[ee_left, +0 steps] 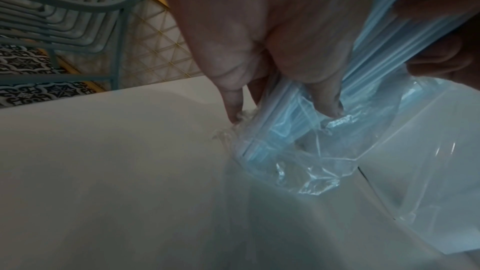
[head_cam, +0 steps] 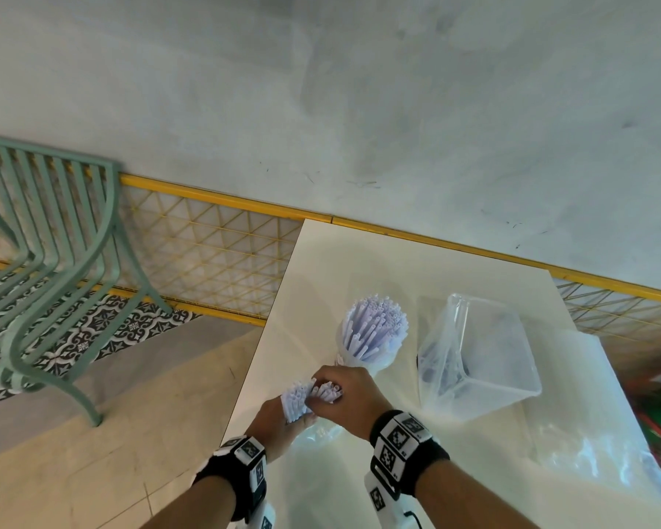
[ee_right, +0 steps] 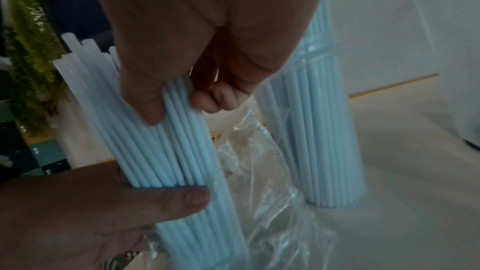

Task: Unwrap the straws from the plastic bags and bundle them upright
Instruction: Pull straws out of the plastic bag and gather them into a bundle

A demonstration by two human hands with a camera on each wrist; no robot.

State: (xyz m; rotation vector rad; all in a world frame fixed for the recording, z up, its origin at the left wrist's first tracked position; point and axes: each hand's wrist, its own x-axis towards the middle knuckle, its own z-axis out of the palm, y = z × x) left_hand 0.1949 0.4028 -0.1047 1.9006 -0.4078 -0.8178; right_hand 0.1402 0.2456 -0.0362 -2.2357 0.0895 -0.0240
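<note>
Head view: both hands are meeting at the near left part of the white table [head_cam: 359,269], working one handful of pale blue straws [head_cam: 300,399]. Left hand [head_cam: 273,421] is wrapping the lower part of the handful, thumb pressing across the straws; right wrist view is showing that thumb [ee_right: 182,194] lying flat on the shafts. Right hand [head_cam: 346,395] is sitting over the top end of the handful, fingers curled, thumb and fingers pinching a group of straws high up, clear in the right wrist view [ee_right: 166,93]. Handful is standing roughly upright, tilting a bit, lower ends sitting inside a crumpled clear plastic bag [ee_left: 324,163] that is bunching on the table under the left fingers [ee_left: 327,93]. Just beyond the hands, farther on the table, a bigger bundle of straws [head_cam: 374,330] is standing upright, open ends facing up, some clear wrap around its lower part; it is apart from the hands. To its right a clear plastic container [head_cam: 485,360] is lying tilted, and more clear plastic sheeting [head_cam: 588,425] is spreading over the near right of the table. Off to the far left on the floor a green metal chair [head_cam: 50,261] is standing by a yellow mesh rail [head_cam: 214,238]; grey wall behind.
</note>
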